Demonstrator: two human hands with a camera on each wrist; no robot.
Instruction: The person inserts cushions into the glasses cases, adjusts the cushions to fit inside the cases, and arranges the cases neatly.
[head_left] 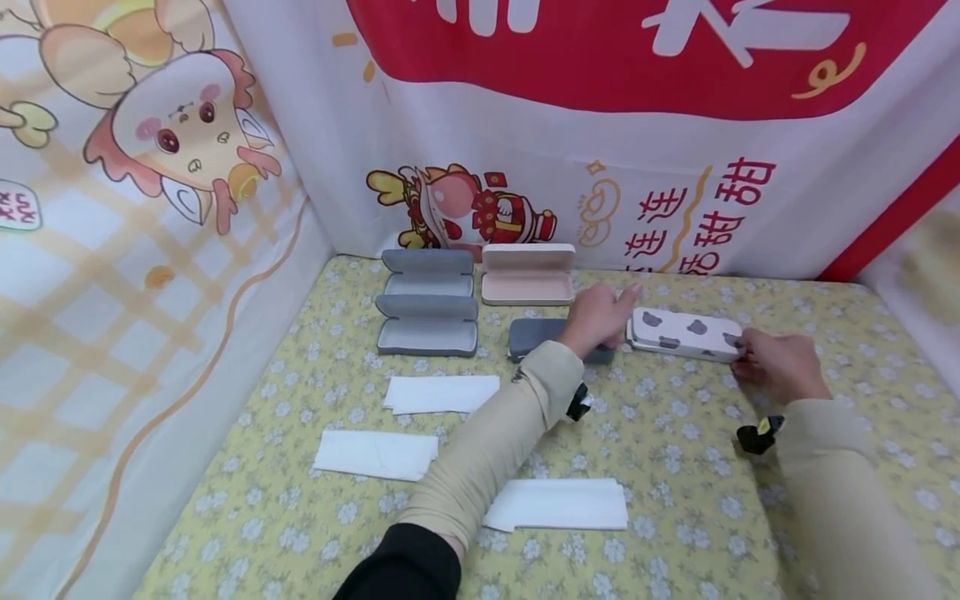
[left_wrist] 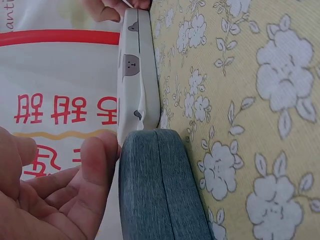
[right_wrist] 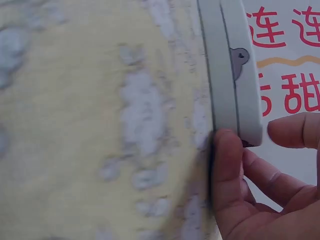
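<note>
A white eyeglass case with grey bear heads lies closed on the cloth. A thin white edge sticks out of its seam near the left end in the left wrist view. My right hand holds the right end; in the right wrist view a fingertip touches the lower corner. My left hand is at the left end, thumb apart from the fingers, a fingertip close beside the case; contact is hard to tell. Under that hand lies a closed grey-blue eyeglass case, partly hidden.
Two open grey cases stand at the back left, beside an open pink case. Several folded white sheets lie in front, one partly behind my left sleeve. A printed curtain hangs along the table's back edge.
</note>
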